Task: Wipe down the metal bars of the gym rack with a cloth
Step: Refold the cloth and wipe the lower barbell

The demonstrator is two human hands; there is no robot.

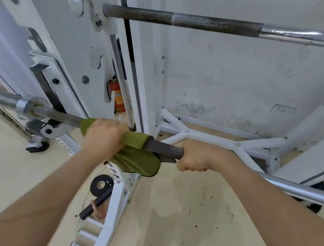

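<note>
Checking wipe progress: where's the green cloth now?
Centre of the head view: the green cloth wraps the lower bar, gripped by the left hand, beside the right hand.

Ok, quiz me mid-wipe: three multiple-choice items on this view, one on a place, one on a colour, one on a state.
1. Where is the cloth?
A. wrapped round the lower bar under the left hand
B. draped over the upper bar
C. lying on the floor

2. What colour is the cloth?
A. white
B. olive green
C. red

3. What is the right hand doing?
A. hanging free
B. holding a spray bottle
C. closed bare on the lower bar

Answers: 1 A, the left hand clamps the cloth round the lower bar, not the upper bar. 2 B, it shows olive green. 3 C, the right hand has its grip shut on the bare metal beside the cloth.
</note>
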